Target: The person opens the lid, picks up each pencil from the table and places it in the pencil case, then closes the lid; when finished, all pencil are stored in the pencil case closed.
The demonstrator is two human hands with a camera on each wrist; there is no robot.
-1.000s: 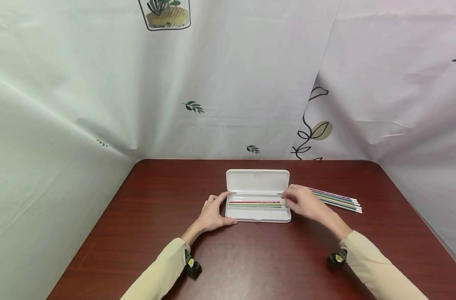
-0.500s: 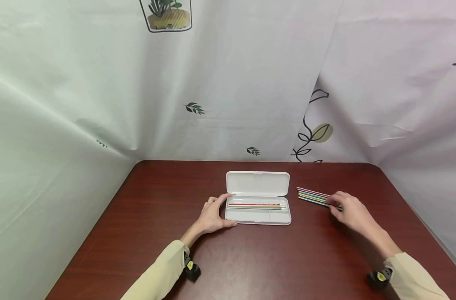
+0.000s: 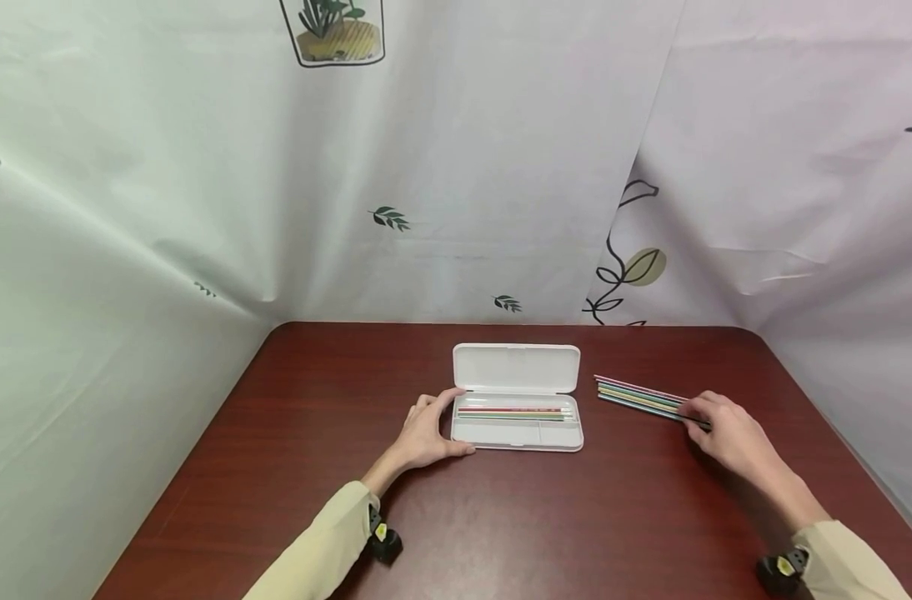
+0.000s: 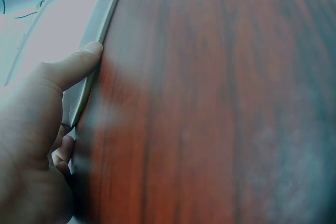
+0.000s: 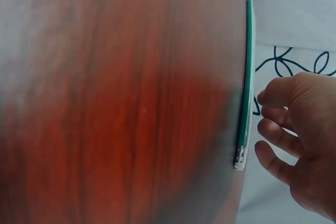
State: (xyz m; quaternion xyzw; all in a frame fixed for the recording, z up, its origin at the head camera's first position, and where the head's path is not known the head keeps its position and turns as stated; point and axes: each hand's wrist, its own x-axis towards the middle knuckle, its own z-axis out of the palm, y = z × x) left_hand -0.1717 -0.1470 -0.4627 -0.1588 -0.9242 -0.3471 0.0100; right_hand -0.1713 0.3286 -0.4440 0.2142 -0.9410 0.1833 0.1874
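Observation:
A white pencil case point(image 3: 493, 432) lies on the table, its lid point(image 3: 516, 368) raised at the back. Several pencils point(image 3: 512, 413), one of them red, rest in its long compartment. My left hand point(image 3: 423, 433) grips the case's left end, thumb on the front edge and fingers round the back-left side. To the right lies a bundle of several striped pencils point(image 3: 636, 397). My right hand point(image 3: 734, 437) hovers at their eraser ends, hiding them from the head view. In the right wrist view, its loosely bent fingers stand apart from a green pencil point(image 5: 247, 77).
The dark red wooden table point(image 3: 531, 525) has rounded far corners. White cloth point(image 3: 501, 167) printed with leaves hangs behind it and at both sides. Each wrist carries a small black camera, such as the one on the left wrist point(image 3: 384, 542).
My right hand has left the case's right end and moved right along the loose pencils to their eraser ends. My left hand keeps its hold on the case.

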